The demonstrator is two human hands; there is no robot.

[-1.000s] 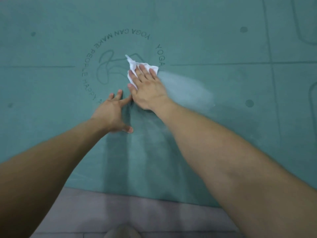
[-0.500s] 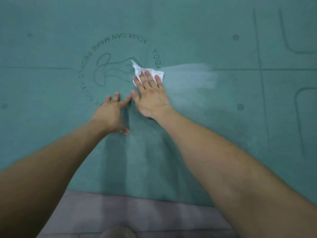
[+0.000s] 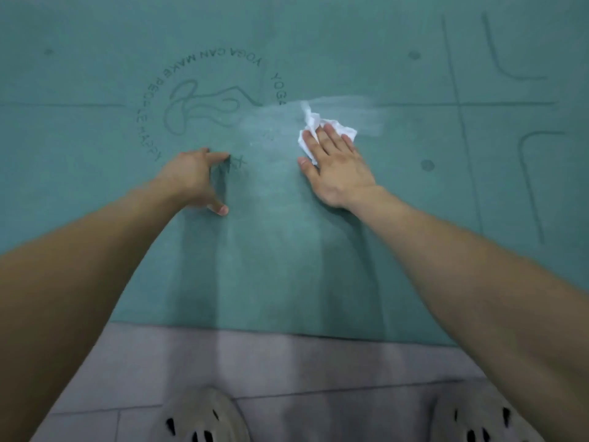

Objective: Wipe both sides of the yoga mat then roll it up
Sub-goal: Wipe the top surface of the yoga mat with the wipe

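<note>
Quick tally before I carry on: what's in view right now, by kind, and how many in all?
yoga mat: 1
white wipe: 1
hands: 2 (left hand resting on the mat, right hand pressing the wipe)
shoes: 2
Total: 6

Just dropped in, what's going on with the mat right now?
A person leans over a teal yoga mat laid flat on the tiled floor. The right hand presses a crumpled white tissue against the mat with straight fingers, beside a pale smeared streak to the right of the printed circle logo. The left hand rests on the mat, fingers spread. The mat is not yet rolled.
</note>
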